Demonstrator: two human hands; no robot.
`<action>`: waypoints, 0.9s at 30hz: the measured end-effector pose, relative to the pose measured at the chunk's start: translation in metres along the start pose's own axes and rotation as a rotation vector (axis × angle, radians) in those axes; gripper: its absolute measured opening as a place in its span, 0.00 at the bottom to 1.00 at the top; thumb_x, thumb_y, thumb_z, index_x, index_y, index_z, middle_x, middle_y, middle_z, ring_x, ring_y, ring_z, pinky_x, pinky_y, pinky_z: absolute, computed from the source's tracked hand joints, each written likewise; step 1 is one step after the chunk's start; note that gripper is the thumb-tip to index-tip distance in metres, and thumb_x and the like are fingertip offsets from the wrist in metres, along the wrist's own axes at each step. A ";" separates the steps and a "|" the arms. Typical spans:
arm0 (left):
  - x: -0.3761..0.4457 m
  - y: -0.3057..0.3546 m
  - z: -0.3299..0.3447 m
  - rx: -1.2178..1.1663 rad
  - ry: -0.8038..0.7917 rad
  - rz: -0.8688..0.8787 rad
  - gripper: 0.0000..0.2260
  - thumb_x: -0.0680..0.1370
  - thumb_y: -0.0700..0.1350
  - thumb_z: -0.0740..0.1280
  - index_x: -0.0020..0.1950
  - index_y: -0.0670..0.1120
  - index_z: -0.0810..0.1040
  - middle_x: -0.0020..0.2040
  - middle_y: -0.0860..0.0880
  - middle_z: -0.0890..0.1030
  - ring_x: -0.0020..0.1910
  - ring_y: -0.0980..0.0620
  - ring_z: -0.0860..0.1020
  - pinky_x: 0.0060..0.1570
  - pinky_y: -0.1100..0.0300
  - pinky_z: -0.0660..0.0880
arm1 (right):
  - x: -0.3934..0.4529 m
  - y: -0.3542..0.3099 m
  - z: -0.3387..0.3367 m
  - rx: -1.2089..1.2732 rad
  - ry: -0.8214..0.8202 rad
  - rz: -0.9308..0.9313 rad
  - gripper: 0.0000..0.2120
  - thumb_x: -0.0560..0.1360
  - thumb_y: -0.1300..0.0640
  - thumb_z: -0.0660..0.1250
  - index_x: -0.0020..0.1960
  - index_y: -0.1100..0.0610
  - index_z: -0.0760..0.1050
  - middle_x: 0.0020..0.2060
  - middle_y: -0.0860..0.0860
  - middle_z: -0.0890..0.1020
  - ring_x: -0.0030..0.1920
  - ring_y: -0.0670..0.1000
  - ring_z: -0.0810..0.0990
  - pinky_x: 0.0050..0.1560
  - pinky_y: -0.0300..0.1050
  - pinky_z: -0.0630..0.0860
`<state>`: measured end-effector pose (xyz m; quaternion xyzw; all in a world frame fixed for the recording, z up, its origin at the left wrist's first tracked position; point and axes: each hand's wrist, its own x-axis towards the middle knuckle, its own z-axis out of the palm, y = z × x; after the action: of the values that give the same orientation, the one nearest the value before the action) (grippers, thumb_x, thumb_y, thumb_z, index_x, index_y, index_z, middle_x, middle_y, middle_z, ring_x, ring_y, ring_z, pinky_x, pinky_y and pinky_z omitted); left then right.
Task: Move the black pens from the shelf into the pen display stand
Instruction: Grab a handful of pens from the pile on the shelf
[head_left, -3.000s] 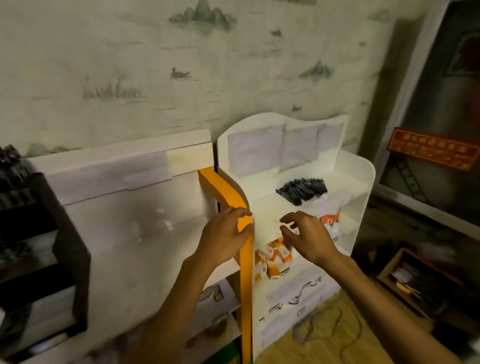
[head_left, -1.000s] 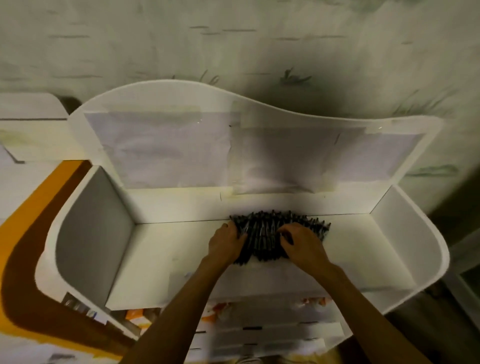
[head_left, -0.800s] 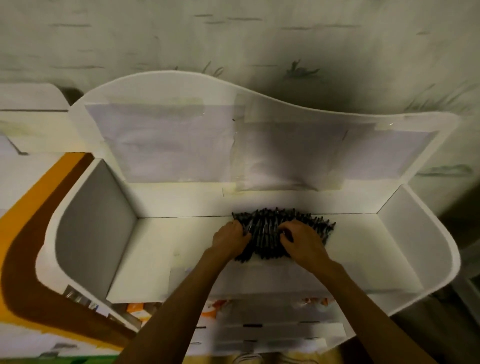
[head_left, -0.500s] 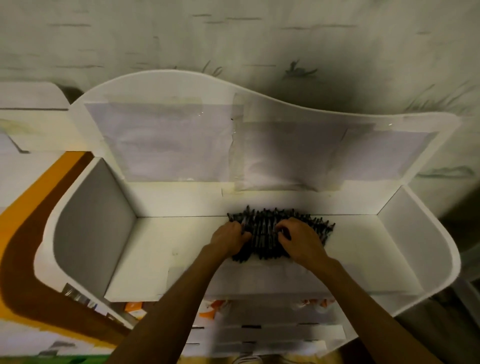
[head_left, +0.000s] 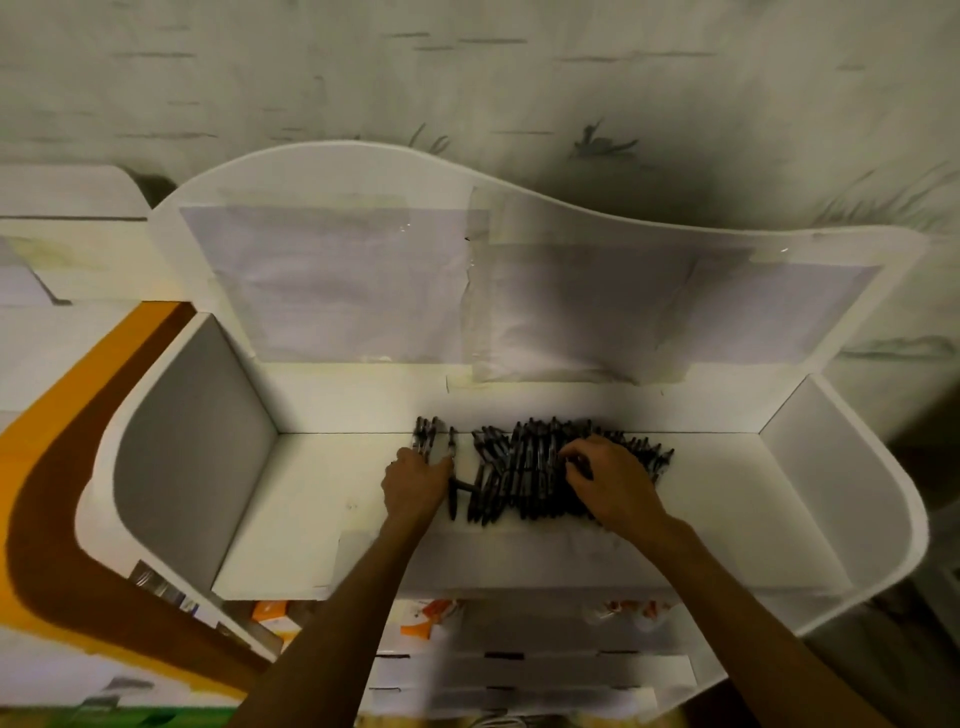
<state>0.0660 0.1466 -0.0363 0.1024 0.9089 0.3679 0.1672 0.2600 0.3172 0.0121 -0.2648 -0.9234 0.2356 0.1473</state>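
Left hand: left hand (head_left: 415, 486) at centre frame, fingers curled round a small bunch of pens (head_left: 427, 439) whose tips poke out above the knuckles toward the back of the shelf
Right hand: right hand (head_left: 613, 480) just right of centre, fingers bent and pinching into the top of the main pile; exactly which pen it has, cannot tell
Black pens: heap of black pens (head_left: 524, 467) lying on the shelf floor between and under the two hands, mostly pointing front to back, far ends against the back panel; a few loose pens sit in the gap beside the left hand
Shelf: white shelf (head_left: 311, 499) with a flat floor, upright side walls at left and right, rounded front corners, wavy-topped back panel
Back panel: pale paper sheets (head_left: 337, 280) taped across it, upper centre; no writing readable
Lower tiers: white tiers at bottom centre holding orange-and-white packets (head_left: 421, 621); print too small to read
Surroundings: pale wall (head_left: 467, 67) with faint grey brush-mark patterns across the top; orange and brown curved panel (head_left: 57, 467) at left edge
Open room: bare shelf floor to the left of the left hand and to the right of the pile, up to each side wall
Pen display stand: not in frame
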 end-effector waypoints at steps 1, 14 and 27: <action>-0.001 -0.002 -0.001 0.003 0.005 0.004 0.24 0.75 0.57 0.71 0.59 0.38 0.73 0.53 0.41 0.80 0.49 0.44 0.79 0.42 0.56 0.74 | -0.001 0.002 -0.001 -0.001 -0.003 0.005 0.09 0.79 0.57 0.65 0.57 0.54 0.80 0.51 0.50 0.80 0.49 0.51 0.79 0.50 0.44 0.76; -0.010 0.000 -0.010 0.299 -0.007 0.024 0.22 0.69 0.50 0.74 0.56 0.42 0.70 0.42 0.50 0.75 0.40 0.50 0.76 0.40 0.58 0.73 | 0.003 -0.002 -0.001 0.025 0.008 -0.026 0.09 0.79 0.57 0.65 0.58 0.54 0.80 0.52 0.49 0.81 0.49 0.48 0.79 0.51 0.40 0.74; -0.007 -0.012 -0.032 -0.475 0.092 0.228 0.14 0.76 0.52 0.73 0.58 0.49 0.77 0.39 0.50 0.84 0.31 0.55 0.80 0.32 0.59 0.77 | 0.024 -0.030 0.010 0.005 -0.024 -0.089 0.09 0.80 0.57 0.65 0.58 0.54 0.80 0.53 0.51 0.81 0.49 0.52 0.80 0.52 0.47 0.78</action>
<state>0.0594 0.1161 -0.0217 0.1454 0.7864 0.5916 0.1027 0.2242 0.3049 0.0229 -0.2204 -0.9354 0.2342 0.1472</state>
